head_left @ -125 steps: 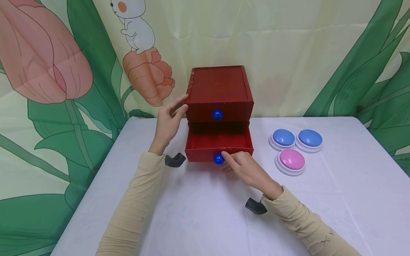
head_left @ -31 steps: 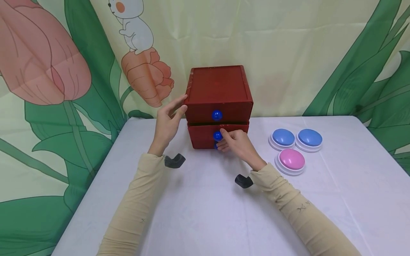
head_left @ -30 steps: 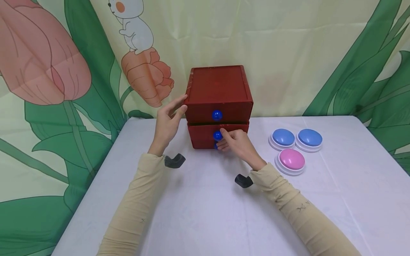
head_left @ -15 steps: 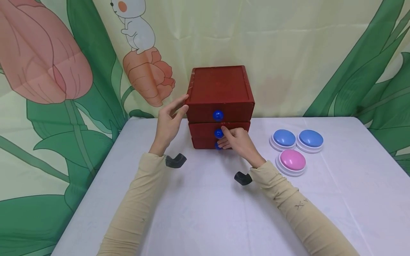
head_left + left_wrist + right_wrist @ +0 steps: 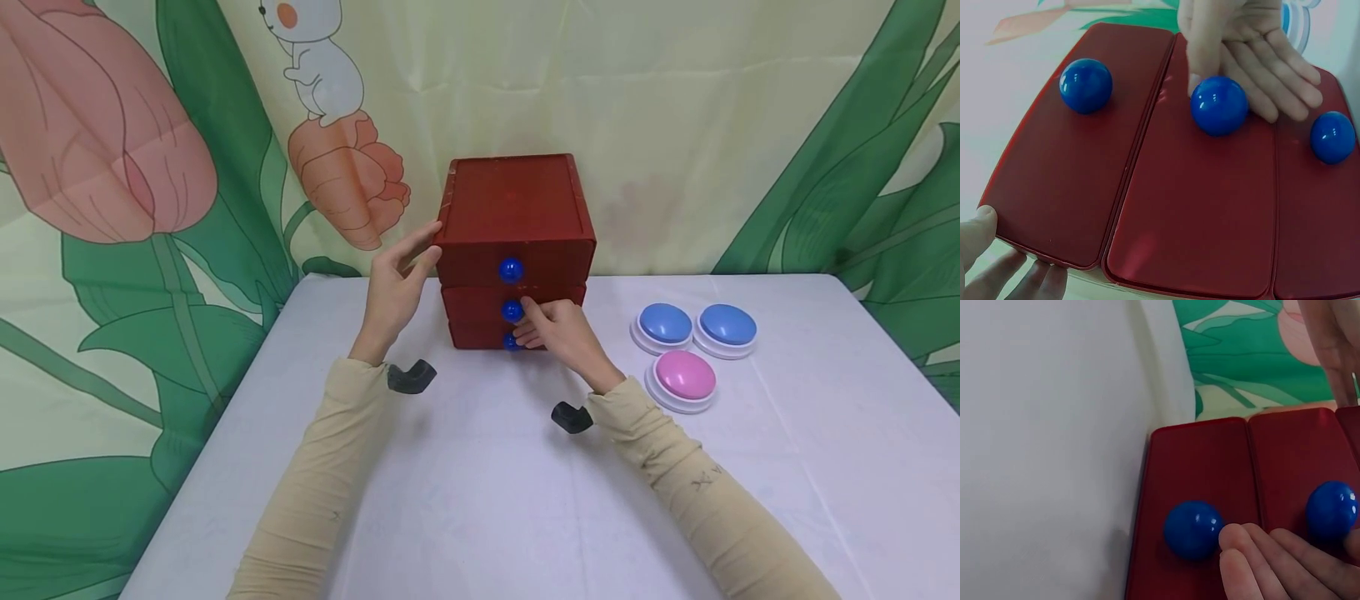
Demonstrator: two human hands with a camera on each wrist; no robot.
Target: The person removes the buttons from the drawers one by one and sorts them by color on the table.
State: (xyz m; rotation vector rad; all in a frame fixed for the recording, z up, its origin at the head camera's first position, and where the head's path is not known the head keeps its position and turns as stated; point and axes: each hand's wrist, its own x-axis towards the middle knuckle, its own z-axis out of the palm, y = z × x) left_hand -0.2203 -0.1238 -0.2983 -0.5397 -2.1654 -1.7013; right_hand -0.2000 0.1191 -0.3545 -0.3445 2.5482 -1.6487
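Observation:
A red three-drawer cabinet (image 5: pixel 517 200) stands at the back of the table, with all its drawers flush. Blue round knobs mark the top drawer (image 5: pixel 472 265), middle drawer (image 5: pixel 476 305) and bottom drawer (image 5: pixel 480 336). My left hand (image 5: pixel 393 292) rests at the cabinet's left side, thumb at the front edge and fingers along the side. My right hand (image 5: pixel 566 333) is at the middle knob (image 5: pixel 512 311), its thumb beside it. In the left wrist view, the right hand's fingers (image 5: pixel 1279 69) are extended, not curled round the knob. The fingertips lie near the bottom knob (image 5: pixel 1194 530).
To the right of the cabinet sit two blue push buttons (image 5: pixel 664 322) and a pink one (image 5: pixel 685 375), all on white bases. A patterned cloth (image 5: pixel 645 125) hangs behind the white-covered table (image 5: pixel 465 500). Black wrist-mounted pieces (image 5: pixel 411 377) project from both sleeves.
The middle drawer, pulled out in the earliest frame, has slid back into the cabinet with my right hand at its knob. The thumb has shifted slightly. My left hand has stayed put.

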